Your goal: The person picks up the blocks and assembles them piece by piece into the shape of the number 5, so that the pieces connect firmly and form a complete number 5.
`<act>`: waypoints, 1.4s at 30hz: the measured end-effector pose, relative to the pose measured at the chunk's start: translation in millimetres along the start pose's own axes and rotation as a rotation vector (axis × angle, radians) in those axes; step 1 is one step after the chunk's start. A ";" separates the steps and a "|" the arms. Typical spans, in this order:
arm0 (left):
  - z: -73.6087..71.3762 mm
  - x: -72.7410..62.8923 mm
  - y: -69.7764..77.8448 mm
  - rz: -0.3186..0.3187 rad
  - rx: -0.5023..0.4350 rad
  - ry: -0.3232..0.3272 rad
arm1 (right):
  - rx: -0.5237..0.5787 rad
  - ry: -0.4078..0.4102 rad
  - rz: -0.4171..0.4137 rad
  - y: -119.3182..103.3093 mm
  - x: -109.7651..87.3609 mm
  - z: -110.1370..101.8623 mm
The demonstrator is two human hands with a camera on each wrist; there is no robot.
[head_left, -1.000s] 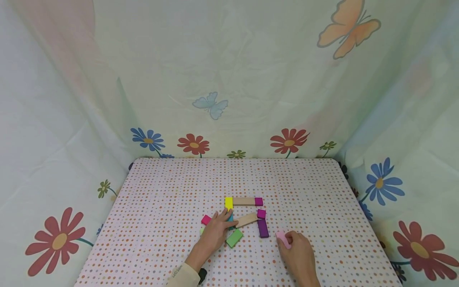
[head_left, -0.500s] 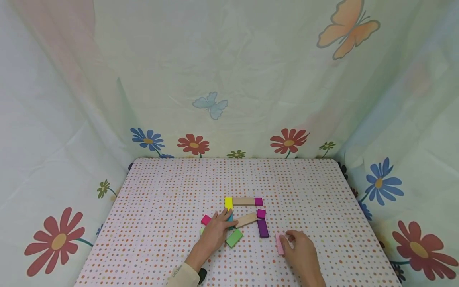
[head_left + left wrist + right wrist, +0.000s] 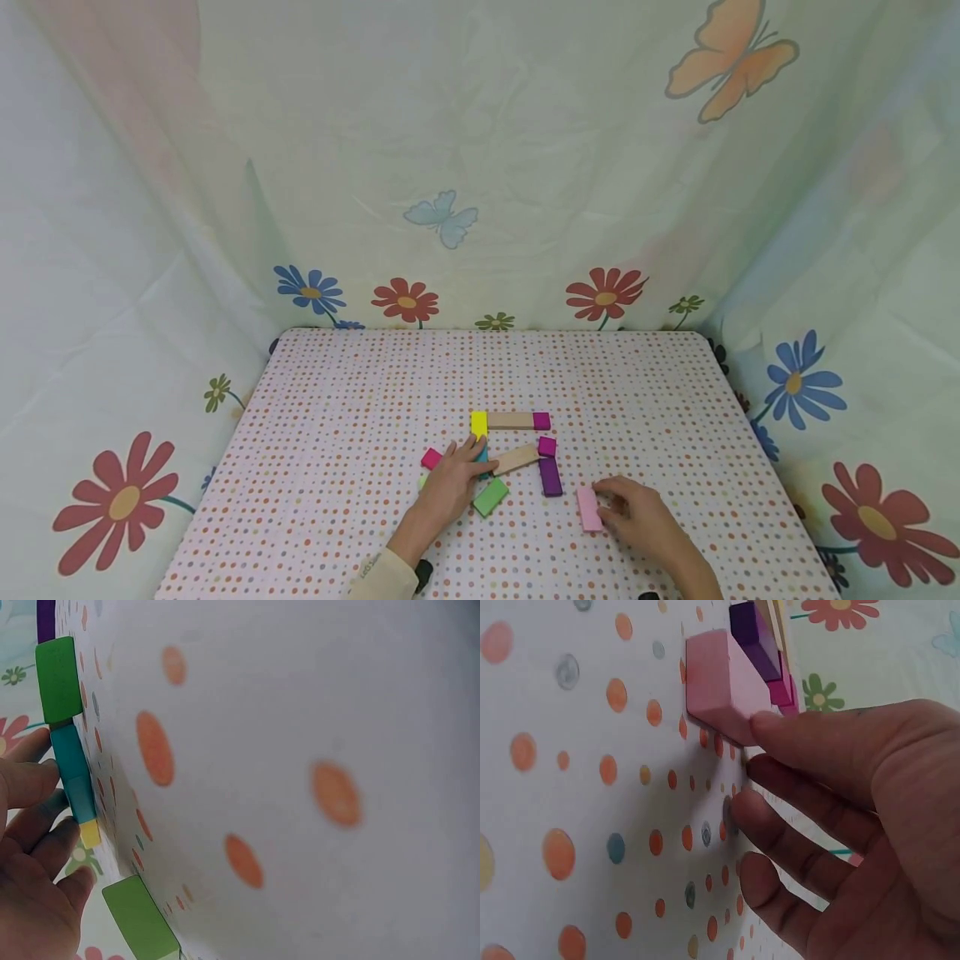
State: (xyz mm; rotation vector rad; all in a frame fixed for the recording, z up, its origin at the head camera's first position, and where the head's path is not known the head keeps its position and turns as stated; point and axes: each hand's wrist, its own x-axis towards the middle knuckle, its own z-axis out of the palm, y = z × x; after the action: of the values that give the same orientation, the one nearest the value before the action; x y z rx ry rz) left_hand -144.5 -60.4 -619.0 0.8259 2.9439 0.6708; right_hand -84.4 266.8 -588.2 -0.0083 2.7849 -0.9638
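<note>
My left hand [image 3: 447,487] rests at a teal block [image 3: 70,754], its fingers and thumb touching it and covering most of it in the head view. A yellow block [image 3: 478,423] lies at the teal block's far end, and a green block [image 3: 491,497] near its close end. Right of these, a pink block [image 3: 589,510] lies flat on the table. My right hand [image 3: 647,518] is at the pink block's right side, with the thumb touching its edge in the right wrist view and the other fingers loosely bent and spread.
Two plain wooden planks, a far one [image 3: 510,421] and a slanted one [image 3: 516,459], lie between coloured blocks. Two magenta cubes and a purple block [image 3: 551,477] stand right of them. A crimson block [image 3: 431,458] lies left of my left hand on the dotted table [image 3: 337,417].
The pink block, slanted in my right hand's grip, now lies nearly straight on the table. My right hand has loosened and shifted right to its side. The left hand stayed put.
</note>
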 end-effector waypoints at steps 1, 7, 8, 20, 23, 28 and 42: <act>-0.1 -0.1 -0.1 0.001 0.001 0.000 | 0.003 -0.002 0.005 1.0 0.2 -0.6; -0.3 -0.3 0.5 -0.004 0.005 -0.005 | 0.001 -0.032 -0.035 7.8 4.3 -1.9; -0.2 -0.3 0.6 -0.005 0.005 -0.007 | 0.003 -0.040 -0.053 8.7 5.2 -2.4; -1.6 -0.2 2.6 -0.001 0.009 -0.004 | 0.079 -0.027 0.007 1.3 4.0 1.7; -1.8 0.2 2.7 -0.009 0.012 -0.006 | 0.061 0.001 0.030 -0.5 4.1 4.2; -1.6 0.4 2.5 -0.014 0.017 -0.009 | 0.046 0.007 0.043 -2.0 5.5 6.1; -0.7 0.3 2.0 -0.021 0.007 -0.013 | 0.095 -0.024 0.125 -15.0 3.0 15.7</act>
State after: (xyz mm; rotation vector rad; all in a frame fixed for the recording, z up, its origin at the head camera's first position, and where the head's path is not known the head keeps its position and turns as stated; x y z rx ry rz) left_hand -143.9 -59.0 -617.5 0.7949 2.9405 0.6525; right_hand -85.3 245.2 -591.6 0.1647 2.6784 -1.0558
